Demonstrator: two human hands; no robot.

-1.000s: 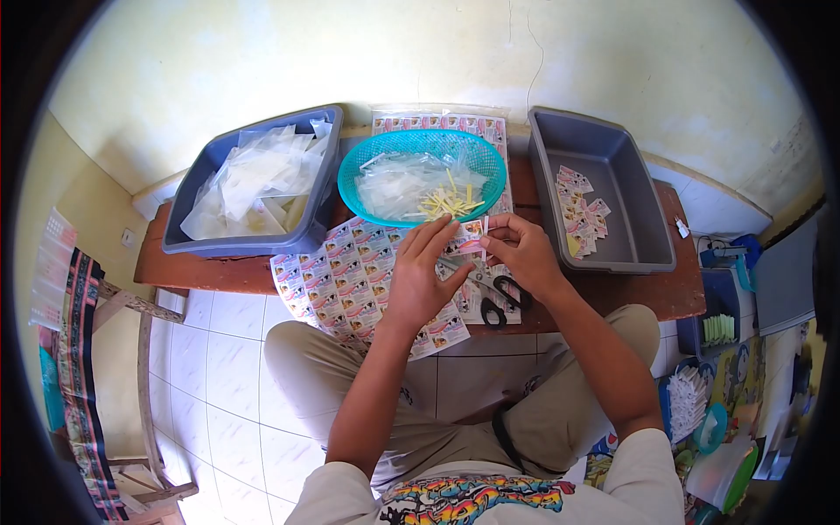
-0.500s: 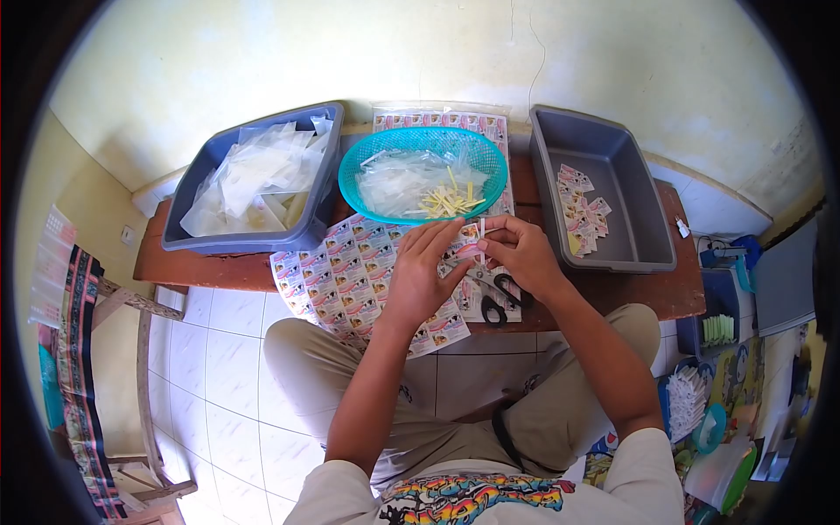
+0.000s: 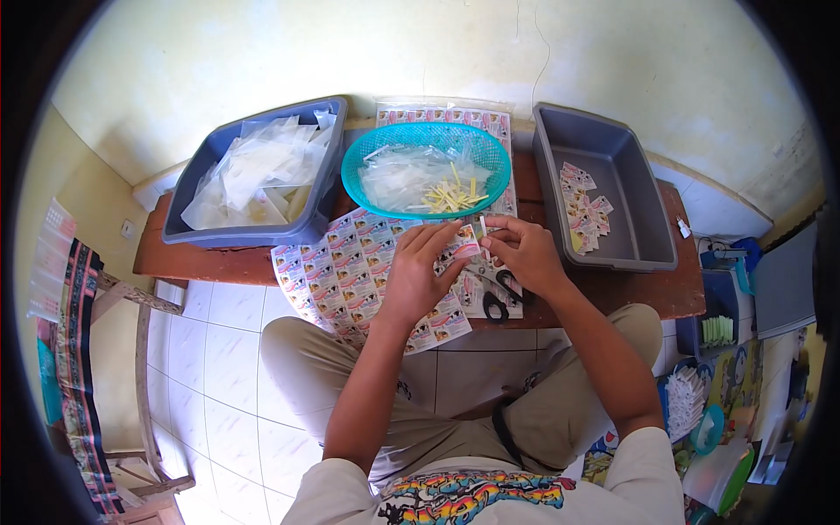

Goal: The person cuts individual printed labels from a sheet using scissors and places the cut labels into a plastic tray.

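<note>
My left hand (image 3: 422,267) holds a small printed label (image 3: 464,244) between thumb and fingers, over the bench. Close to the label's right edge, my right hand (image 3: 525,255) pinches a narrow white strip (image 3: 483,229). Below the hands lie scissors with black handles (image 3: 495,305), their blades partly covered. Printed label sheets (image 3: 359,271) spread under and left of my left hand. Just behind my hands, a turquoise basket (image 3: 350,175) holds clear plastic pieces (image 3: 407,179) and yellowish strips (image 3: 450,198).
A grey bin (image 3: 254,236) with translucent plastic bags stands at the left of the wooden bench (image 3: 210,265). Another grey bin (image 3: 634,206) at the right contains cut labels (image 3: 584,206). More containers sit on the floor at the right.
A small gap has opened between the label in my left hand and the strip in my right hand. The view has shifted slightly.
</note>
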